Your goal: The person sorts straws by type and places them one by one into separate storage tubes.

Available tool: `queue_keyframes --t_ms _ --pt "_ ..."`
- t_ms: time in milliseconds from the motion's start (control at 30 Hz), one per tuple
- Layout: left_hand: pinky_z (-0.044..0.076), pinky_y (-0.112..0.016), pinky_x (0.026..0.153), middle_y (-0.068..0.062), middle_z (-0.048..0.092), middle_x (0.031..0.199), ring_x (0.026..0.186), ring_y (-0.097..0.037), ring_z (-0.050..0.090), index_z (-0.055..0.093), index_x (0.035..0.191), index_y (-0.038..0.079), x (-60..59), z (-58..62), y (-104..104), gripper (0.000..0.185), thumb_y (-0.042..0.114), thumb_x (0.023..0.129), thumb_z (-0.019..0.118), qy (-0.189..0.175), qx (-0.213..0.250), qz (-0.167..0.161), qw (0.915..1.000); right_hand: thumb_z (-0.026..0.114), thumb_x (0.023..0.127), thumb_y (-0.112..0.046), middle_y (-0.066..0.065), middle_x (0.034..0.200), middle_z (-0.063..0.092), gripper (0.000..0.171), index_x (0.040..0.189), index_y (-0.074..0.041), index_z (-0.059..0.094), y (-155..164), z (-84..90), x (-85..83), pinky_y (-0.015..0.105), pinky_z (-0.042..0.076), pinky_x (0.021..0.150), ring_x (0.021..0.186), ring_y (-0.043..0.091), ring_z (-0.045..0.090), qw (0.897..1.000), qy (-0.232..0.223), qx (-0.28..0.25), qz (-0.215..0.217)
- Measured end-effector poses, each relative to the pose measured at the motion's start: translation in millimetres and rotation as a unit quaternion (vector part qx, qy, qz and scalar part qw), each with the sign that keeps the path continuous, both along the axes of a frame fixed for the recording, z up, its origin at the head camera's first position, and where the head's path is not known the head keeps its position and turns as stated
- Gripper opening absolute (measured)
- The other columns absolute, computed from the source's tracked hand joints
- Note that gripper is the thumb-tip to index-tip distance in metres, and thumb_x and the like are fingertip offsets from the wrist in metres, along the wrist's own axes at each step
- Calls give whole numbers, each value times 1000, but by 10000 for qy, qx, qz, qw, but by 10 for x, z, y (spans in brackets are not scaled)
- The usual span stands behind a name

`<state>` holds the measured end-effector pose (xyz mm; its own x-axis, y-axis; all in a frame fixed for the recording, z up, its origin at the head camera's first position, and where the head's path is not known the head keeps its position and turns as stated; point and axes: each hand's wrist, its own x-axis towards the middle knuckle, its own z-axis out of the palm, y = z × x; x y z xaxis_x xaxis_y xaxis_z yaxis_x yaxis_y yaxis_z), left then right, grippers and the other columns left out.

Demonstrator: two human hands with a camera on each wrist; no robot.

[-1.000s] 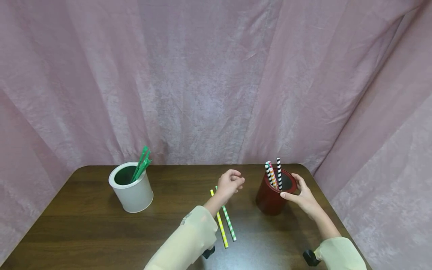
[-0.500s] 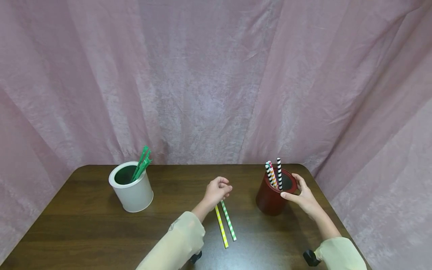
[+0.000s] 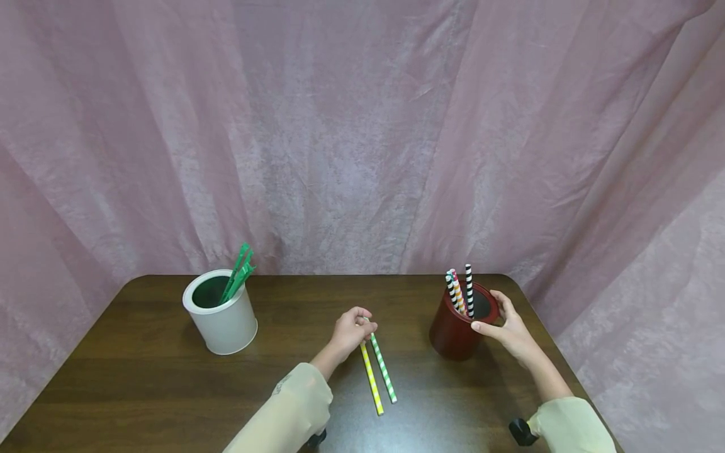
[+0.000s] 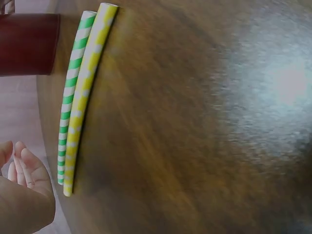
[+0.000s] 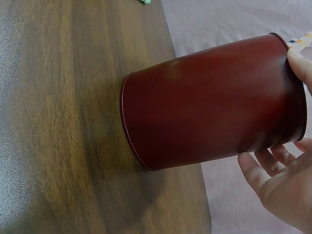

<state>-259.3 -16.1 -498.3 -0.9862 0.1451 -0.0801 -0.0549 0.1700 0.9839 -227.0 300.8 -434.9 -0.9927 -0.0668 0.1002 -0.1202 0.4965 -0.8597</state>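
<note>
Two striped paper straws, a yellow and white one and a green and white one, lie side by side on the table. My left hand hovers at their far ends, fingers loosely bent and holding nothing; in the left wrist view the straws lie beside that hand. On the right stands a dark red cylindrical cup, with several striped straws leaning inside. My right hand grips this cup near its rim, thumb on the near side and fingers around the far side.
A white cylindrical cup stands at the left, with green strips leaning out of it. The brown wooden table ends at a pink curtain behind and to the right.
My left hand has moved left and a little nearer, from beyond the straws to over their far ends. The right hand has stayed on the red cup.
</note>
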Motion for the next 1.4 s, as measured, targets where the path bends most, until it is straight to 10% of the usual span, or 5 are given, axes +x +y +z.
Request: queue_keyframes --t_ms 300,800,1133,1400 --pt "38 -16 45 1 54 64 53 -10 49 49 98 -11 53 -119 -35 25 -2 77 60 -91 346 82 9993 66 75 -12 21 133 33 77 135 -1 19 7 -4 -10 18 35 80 116 29 34 10000 7 -72 25" --pt "45 -21 45 -8 60 70 50 -8 51 54 95 -5 78 -297 -56 26 4 73 64 226 -409 711 9964 65 76 -13 23 128 38 77 135 -2 17 12 -9 -3 20 36 79 113 31 35 10000 -10 -19 -17" --pt "43 -21 48 -4 63 67 45 -7 52 56 87 2 127 -310 -32 24 7 69 70 678 -1782 1197 9743 65 76 -12 21 130 37 77 136 -4 17 -2 35 14 16 36 78 106 8 37 10000 -78 -10 -48" --pt "43 -28 58 -1 63 67 62 -14 56 56 86 5 114 -306 2 27 10 66 72 748 -2406 1297 9590 66 76 -12 20 132 34 77 136 -4 18 -11 41 14 27 37 82 109 16 36 10000 -36 28 -44"
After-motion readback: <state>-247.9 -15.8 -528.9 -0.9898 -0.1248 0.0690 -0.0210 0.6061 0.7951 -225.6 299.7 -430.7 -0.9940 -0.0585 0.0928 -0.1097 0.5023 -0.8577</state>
